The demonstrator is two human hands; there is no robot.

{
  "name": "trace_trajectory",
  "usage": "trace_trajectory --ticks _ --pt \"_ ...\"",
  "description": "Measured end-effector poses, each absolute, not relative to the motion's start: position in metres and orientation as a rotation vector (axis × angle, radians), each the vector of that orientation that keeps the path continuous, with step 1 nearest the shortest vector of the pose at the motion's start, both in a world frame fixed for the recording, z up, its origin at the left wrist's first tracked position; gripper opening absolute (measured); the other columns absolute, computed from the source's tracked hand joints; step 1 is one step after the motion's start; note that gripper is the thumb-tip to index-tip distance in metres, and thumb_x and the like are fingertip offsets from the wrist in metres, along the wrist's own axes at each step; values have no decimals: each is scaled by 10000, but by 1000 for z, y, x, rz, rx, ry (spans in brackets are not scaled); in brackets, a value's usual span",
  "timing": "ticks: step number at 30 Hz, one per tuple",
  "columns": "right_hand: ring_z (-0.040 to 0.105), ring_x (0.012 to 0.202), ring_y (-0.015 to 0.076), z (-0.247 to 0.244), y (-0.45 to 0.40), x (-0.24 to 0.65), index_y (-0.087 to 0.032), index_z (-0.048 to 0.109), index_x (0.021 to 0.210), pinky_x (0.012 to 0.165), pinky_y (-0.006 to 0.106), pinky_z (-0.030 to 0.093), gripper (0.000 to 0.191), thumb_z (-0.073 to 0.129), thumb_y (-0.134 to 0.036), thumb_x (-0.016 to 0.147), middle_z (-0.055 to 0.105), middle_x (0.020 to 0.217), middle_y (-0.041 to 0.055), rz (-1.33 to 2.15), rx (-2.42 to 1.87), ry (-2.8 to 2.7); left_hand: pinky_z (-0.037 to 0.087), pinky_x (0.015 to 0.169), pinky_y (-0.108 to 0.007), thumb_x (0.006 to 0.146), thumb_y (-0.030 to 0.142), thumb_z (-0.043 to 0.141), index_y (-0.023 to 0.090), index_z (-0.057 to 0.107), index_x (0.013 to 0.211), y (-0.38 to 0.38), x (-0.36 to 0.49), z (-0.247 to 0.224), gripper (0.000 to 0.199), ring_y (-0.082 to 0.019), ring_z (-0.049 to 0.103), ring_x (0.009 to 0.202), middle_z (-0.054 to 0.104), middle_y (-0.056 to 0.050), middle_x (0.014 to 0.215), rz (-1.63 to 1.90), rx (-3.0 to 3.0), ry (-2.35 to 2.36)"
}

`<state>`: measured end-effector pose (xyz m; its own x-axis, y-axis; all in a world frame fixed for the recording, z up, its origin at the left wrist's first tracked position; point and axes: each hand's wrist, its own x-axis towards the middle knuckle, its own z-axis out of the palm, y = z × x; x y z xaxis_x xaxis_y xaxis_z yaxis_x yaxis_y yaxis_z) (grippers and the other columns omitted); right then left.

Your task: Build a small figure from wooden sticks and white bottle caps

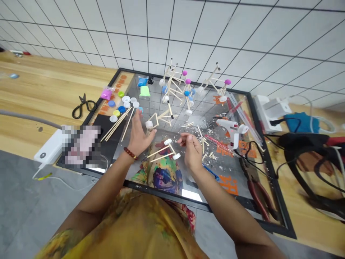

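My left hand (pixel 140 133) is open, its fingers stretched forward and its thumb apart. Its fingertips reach a blue bottle cap (pixel 140 109), and I cannot tell whether they touch it. My right hand (pixel 193 150) is curled with thumb and fingers close together; what it holds, if anything, is hidden. Between the hands, a small stick frame (pixel 161 154) with white caps at one end lies on the glass board (pixel 122 144). Just beyond it rests another stick piece (pixel 161 118) with a white cap. Several thin wooden sticks (pixel 115 125) lie left of my left hand.
Stick models (pixel 172 84) with coloured balls stand at the back. A white glue gun (pixel 232 131), red-handled pliers (pixel 260 194) and a blue tool (pixel 211 172) are on the right. Scissors (pixel 82 106), a white power bank (pixel 51 147) and clay packets (pixel 145 91) lie left.
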<state>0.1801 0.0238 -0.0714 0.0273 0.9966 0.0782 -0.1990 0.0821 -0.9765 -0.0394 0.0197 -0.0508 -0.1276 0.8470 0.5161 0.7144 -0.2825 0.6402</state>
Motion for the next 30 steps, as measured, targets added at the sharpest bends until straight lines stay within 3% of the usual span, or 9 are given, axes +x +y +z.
trace_trajectory --ticks 3,5,8,16,24,30 --pt "550 665 120 -73 25 180 -217 708 954 655 265 444 416 577 -610 916 671 738 2 1212 -1005 -1069 405 1162 -530 896 349 657 216 357 1469 -21 -32 -26 660 -317 428 1424 437 -176 1492 1289 2143 1849" --pt "550 668 120 -74 25 181 -216 708 953 659 265 443 416 578 -609 916 672 741 2 1211 -1000 -1066 440 1132 -503 902 316 644 204 570 1235 -47 -24 -17 359 -299 497 1353 522 -148 1412 1115 2287 1760" --pt "550 670 115 -75 25 181 -215 709 953 661 260 441 405 583 -599 918 671 742 -1 1209 -1000 -1074 447 1115 -523 894 299 646 187 652 1021 -69 -13 -18 169 -314 516 1316 570 -144 1357 858 2358 1709" --pt "557 678 123 -72 25 180 -209 693 955 661 267 454 430 570 -619 913 664 749 1 1210 -1026 -1109 407 1128 -589 919 294 589 163 717 963 -66 2 -34 189 -370 461 1359 566 -175 1377 601 2372 1869" --pt "557 688 125 -69 23 180 -207 696 959 682 275 464 400 563 -584 937 662 751 4 1234 -989 -1131 422 1132 -549 921 223 565 216 707 904 -69 1 -39 143 -286 540 1290 630 -110 1320 744 2389 1812" --pt "564 699 126 -71 23 180 -215 690 965 693 278 469 381 543 -566 954 660 768 0 1225 -989 -1154 429 1108 -531 962 316 541 191 651 1141 -72 -3 -40 244 -294 559 1259 627 -140 1326 730 2304 1827"
